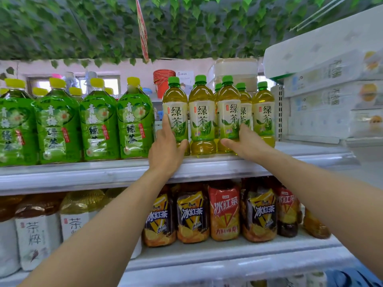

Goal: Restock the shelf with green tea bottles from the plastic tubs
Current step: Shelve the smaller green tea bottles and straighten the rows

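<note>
The left hand [165,146] is clasping the end bottle [175,112], the right hand [246,141] the third bottle [228,112], both standing at the shelf [124,172] front. Placing looks underway; next probably calls for letting go cleanly.

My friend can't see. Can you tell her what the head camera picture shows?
Two bare hands hold green-capped green tea bottles on a shop's upper shelf: the left hand grips the leftmost bottle, and the right hand grips the third front bottle. Big yellow-capped bottles stand to their left, and iced tea bottles fill the shelf below.
</note>
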The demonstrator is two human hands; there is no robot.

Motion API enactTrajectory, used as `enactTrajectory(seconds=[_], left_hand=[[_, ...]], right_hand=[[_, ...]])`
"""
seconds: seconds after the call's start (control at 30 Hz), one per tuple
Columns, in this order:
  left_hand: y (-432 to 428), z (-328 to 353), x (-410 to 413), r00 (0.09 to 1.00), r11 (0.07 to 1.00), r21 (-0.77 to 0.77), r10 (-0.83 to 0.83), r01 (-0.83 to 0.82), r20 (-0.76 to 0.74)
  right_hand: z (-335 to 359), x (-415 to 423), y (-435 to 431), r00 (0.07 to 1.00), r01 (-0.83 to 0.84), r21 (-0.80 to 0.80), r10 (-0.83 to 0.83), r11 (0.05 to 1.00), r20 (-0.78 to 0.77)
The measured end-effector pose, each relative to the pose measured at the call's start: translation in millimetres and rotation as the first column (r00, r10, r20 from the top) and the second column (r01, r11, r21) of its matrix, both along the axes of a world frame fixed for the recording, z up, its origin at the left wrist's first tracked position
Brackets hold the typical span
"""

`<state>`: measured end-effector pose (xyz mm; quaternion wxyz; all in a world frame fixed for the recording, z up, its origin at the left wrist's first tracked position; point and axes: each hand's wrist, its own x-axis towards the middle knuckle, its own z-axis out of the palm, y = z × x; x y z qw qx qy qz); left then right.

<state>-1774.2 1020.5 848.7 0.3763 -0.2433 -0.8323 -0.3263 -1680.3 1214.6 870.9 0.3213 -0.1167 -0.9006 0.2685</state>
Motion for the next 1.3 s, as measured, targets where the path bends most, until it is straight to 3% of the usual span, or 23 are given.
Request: enactTrajectory(seconds=[0.1, 0.2, 0.3, 0.4, 0.6, 0.87, 1.3], left_hand=[[-6, 4, 7, 0.997, 0.998, 0.005, -0.071, 0.070, 0.031], [-17, -11, 37, 0.995, 0.995, 0.008, -0.097, 0.097, -0.029], [-34, -52, 71, 0.990, 0.998, -0.027, -0.054, 0.051, -0.130], [-53, -102, 86, 0.983, 0.995, -0.079, 0.041, -0.057, -0.181], [-117, -194, 117, 0.979, 0.961, -0.209, 0.160, -0.183, -0.123], [-267, -267, 145, 0.958, 0.901, -0.341, 0.287, -0.268, 0.007], [-647, -342, 195, 0.833, 0.785, -0.528, 0.502, -0.325, 0.234]], right_hand=[[-6, 14, -8, 1.000, 0.027, 0.084, -0.026, 0.996, -0.006], [-25, 38, -22, 0.989, 0.026, 0.113, -0.009, 0.993, -0.148], [-58, 59, -31, 0.951, -0.041, 0.210, 0.103, 0.977, -0.290], [-96, 74, -42, 0.944, -0.017, 0.347, 0.130, 0.938, -0.305], [-182, 97, -100, 0.966, -0.128, 0.334, 0.193, 0.934, -0.170], [-260, 91, -245, 0.946, -0.310, 0.341, 0.251, 0.887, 0.207], [-349, 75, -606, 0.852, -0.507, 0.347, 0.399, 0.789, 0.339]])
